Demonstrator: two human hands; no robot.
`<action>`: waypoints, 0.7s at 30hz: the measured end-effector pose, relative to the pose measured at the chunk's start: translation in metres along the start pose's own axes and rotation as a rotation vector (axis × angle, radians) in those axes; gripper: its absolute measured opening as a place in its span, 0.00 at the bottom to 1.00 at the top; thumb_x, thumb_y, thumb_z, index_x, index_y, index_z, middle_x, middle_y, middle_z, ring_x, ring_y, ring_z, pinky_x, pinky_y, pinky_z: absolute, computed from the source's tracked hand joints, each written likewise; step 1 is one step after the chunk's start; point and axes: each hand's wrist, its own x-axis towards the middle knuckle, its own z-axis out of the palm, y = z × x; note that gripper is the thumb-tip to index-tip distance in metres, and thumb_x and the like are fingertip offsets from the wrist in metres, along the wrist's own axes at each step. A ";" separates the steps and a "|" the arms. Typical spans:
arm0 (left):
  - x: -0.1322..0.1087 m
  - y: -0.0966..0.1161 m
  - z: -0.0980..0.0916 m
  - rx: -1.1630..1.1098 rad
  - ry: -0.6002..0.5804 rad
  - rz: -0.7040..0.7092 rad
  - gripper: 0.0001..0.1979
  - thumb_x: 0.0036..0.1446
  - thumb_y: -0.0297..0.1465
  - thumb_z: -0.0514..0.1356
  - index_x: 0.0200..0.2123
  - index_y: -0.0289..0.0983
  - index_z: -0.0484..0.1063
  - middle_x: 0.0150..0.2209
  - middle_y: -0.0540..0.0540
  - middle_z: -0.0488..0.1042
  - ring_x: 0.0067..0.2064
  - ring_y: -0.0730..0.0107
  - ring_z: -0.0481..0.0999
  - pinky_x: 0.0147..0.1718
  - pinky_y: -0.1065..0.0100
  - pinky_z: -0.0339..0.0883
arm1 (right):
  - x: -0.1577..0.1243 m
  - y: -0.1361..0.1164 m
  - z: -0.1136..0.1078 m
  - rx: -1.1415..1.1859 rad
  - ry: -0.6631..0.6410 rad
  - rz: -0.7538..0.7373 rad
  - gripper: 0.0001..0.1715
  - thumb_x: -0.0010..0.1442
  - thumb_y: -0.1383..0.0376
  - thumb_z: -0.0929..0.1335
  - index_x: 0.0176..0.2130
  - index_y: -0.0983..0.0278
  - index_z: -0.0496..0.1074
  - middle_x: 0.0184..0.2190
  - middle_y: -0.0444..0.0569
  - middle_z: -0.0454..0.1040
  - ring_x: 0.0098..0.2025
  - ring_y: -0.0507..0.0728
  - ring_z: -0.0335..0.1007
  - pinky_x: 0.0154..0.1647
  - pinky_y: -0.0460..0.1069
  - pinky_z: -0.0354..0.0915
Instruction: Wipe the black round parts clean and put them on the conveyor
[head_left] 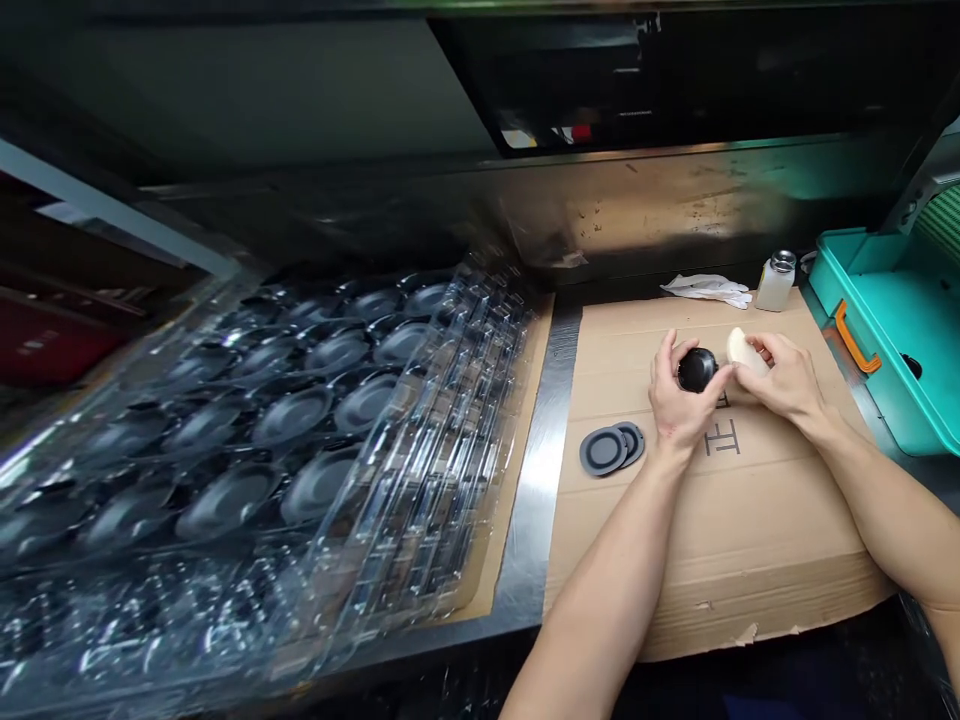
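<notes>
My left hand [675,400] is closed round a small glossy black rounded part [697,370], its shiny face turned up. In my right hand [787,380] I grip a cream-white round pad [746,352], seen partly from its side. The two hands are close together above a flat cardboard sheet [787,510], with the pad just right of the black part. On the cardboard, left of my left wrist, lie two dark grey oval ring-patterned discs [603,451], one overlapping the other.
Stacked clear plastic trays [420,480] full of black round parts [292,415] fill the left side. Behind my hands are a white cloth [707,289] and a bottle with a metal top [775,282]. A teal bin [862,330] with an orange handle [857,340] stands at the right.
</notes>
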 end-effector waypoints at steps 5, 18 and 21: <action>-0.004 -0.003 -0.003 0.225 -0.084 0.183 0.52 0.48 0.45 0.76 0.71 0.41 0.56 0.60 0.35 0.75 0.66 0.49 0.67 0.67 0.51 0.58 | -0.003 0.013 0.007 -0.124 -0.173 -0.089 0.23 0.58 0.52 0.70 0.49 0.60 0.77 0.49 0.57 0.79 0.51 0.69 0.75 0.53 0.61 0.70; 0.000 -0.004 0.000 0.290 -0.096 0.279 0.50 0.53 0.48 0.72 0.72 0.39 0.55 0.58 0.35 0.76 0.62 0.48 0.70 0.64 0.52 0.59 | -0.003 0.015 0.010 -0.194 -0.261 -0.201 0.19 0.62 0.58 0.67 0.52 0.59 0.76 0.52 0.55 0.78 0.55 0.69 0.71 0.60 0.65 0.65; 0.002 -0.004 0.001 0.276 -0.098 0.308 0.51 0.52 0.48 0.73 0.72 0.39 0.56 0.58 0.34 0.76 0.62 0.48 0.70 0.64 0.52 0.59 | -0.004 0.016 0.010 -0.178 -0.249 -0.204 0.19 0.62 0.59 0.68 0.51 0.58 0.76 0.52 0.54 0.78 0.57 0.70 0.71 0.60 0.65 0.66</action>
